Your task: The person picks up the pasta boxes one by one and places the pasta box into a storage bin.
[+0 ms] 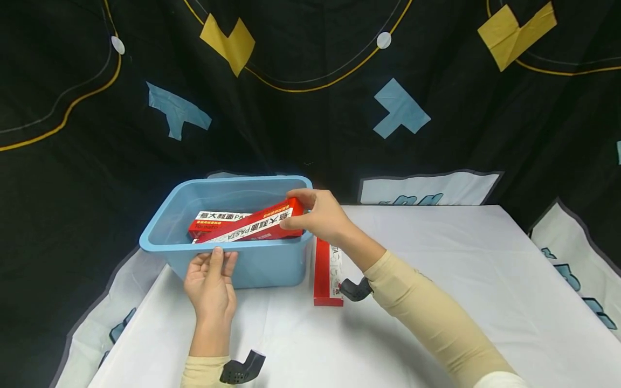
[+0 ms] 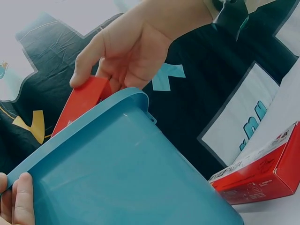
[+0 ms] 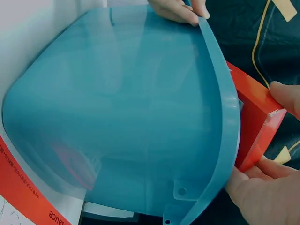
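Note:
My right hand grips the right end of a red and white pasta box, thumb on the near side and fingers behind. The box slants inside a blue plastic bin, its right end raised at the bin's right wall. Beneath its far left part lies another red pasta box, partly hidden. At the near rim my left hand holds the bin, thumb over the edge and fingers against the outer wall. In the left wrist view the gripped box sticks up above the rim.
A third red and white box lies on the white-covered table, just right of the bin. Behind the table hangs a black cloth with blue and yellow patches. Both wrists wear small black camera mounts.

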The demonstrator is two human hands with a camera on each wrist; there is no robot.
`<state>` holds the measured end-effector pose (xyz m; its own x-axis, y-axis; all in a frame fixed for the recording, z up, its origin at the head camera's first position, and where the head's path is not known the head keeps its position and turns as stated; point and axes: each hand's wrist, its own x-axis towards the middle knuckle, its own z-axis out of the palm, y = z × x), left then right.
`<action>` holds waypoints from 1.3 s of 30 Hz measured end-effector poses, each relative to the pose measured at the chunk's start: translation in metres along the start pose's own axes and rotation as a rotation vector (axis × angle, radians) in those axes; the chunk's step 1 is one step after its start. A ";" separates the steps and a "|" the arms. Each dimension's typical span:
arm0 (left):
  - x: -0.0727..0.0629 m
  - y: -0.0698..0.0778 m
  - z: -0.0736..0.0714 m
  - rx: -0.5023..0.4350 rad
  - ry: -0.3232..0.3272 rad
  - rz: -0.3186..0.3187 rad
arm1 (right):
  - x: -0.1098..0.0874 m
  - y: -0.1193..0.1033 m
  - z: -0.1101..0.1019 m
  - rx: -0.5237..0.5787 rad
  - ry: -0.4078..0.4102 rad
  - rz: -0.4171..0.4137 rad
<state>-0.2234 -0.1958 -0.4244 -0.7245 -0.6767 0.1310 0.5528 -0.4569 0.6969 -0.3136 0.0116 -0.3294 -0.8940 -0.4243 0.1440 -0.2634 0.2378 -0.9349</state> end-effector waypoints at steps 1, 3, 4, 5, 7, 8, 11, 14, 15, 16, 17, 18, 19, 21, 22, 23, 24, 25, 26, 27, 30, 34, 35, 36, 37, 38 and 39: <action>0.000 0.000 0.000 0.001 0.000 0.000 | 0.001 0.000 0.002 -0.013 -0.013 0.002; 0.000 0.001 0.000 0.004 0.003 -0.002 | 0.004 -0.001 0.004 -0.048 -0.037 0.003; 0.000 0.001 0.001 0.006 0.005 -0.003 | 0.005 -0.002 0.006 -0.068 -0.046 0.007; 0.000 0.001 0.001 0.006 0.006 -0.003 | 0.006 -0.003 0.007 -0.088 -0.054 0.010; 0.000 0.002 0.001 0.007 0.006 -0.005 | 0.008 -0.004 0.010 -0.139 -0.063 0.012; 0.000 0.002 0.001 0.005 0.005 -0.005 | 0.008 -0.005 0.011 -0.168 -0.067 0.007; 0.000 0.002 0.001 0.000 0.000 -0.004 | 0.010 -0.007 0.015 -0.258 -0.081 -0.019; 0.000 0.002 0.001 0.011 -0.003 -0.003 | 0.011 -0.009 0.017 -0.346 -0.094 -0.058; 0.000 0.002 0.001 0.014 -0.004 -0.002 | 0.011 -0.009 0.017 -0.370 -0.096 -0.069; 0.000 0.002 0.001 0.018 -0.005 -0.002 | 0.012 -0.009 0.018 -0.389 -0.096 -0.076; 0.000 0.002 0.001 0.021 -0.005 -0.002 | 0.012 -0.010 0.018 -0.402 -0.096 -0.080; 0.000 0.002 0.001 0.023 -0.004 -0.002 | 0.012 -0.010 0.018 -0.411 -0.096 -0.081; 0.000 0.002 0.001 0.024 -0.003 -0.002 | 0.012 -0.009 0.018 -0.416 -0.095 -0.080; -0.001 0.002 0.001 0.020 -0.003 -0.007 | 0.011 -0.008 0.018 -0.415 -0.091 -0.078; -0.001 0.002 0.001 0.021 -0.003 -0.007 | 0.010 -0.007 0.018 -0.407 -0.088 -0.075; -0.001 0.002 0.001 0.023 -0.003 -0.008 | 0.009 -0.006 0.018 -0.395 -0.082 -0.070; -0.001 0.002 0.000 0.022 -0.002 -0.009 | 0.008 -0.005 0.018 -0.382 -0.075 -0.067; -0.001 0.002 0.001 0.019 -0.003 -0.009 | 0.007 -0.004 0.017 -0.366 -0.065 -0.064; -0.002 0.002 0.001 0.017 -0.003 -0.010 | 0.006 -0.002 0.017 -0.349 -0.056 -0.066; -0.002 0.002 0.000 0.014 -0.004 -0.011 | 0.004 -0.001 0.016 -0.333 -0.046 -0.067; -0.002 0.001 0.000 0.007 -0.005 -0.009 | -0.001 0.002 0.015 -0.298 -0.025 -0.082; -0.001 0.001 0.001 -0.009 -0.005 -0.003 | -0.009 0.002 0.011 -0.275 0.001 -0.086; -0.001 0.001 0.001 -0.009 -0.005 -0.001 | -0.012 0.002 0.010 -0.268 0.008 -0.085; 0.000 0.000 0.001 -0.014 -0.005 0.001 | -0.014 0.002 0.009 -0.264 0.018 -0.083; 0.000 0.000 0.001 -0.017 -0.005 0.002 | -0.016 0.001 0.007 -0.261 0.027 -0.081; 0.000 0.000 0.001 -0.023 -0.004 0.002 | -0.018 0.001 0.005 -0.253 0.036 -0.083; 0.000 0.000 0.001 -0.026 -0.004 0.003 | -0.021 0.000 0.004 -0.243 0.047 -0.085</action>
<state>-0.2239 -0.1957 -0.4237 -0.7246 -0.6756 0.1360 0.5655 -0.4701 0.6777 -0.2936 0.0173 -0.3336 -0.8794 -0.4117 0.2390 -0.4124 0.4081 -0.8145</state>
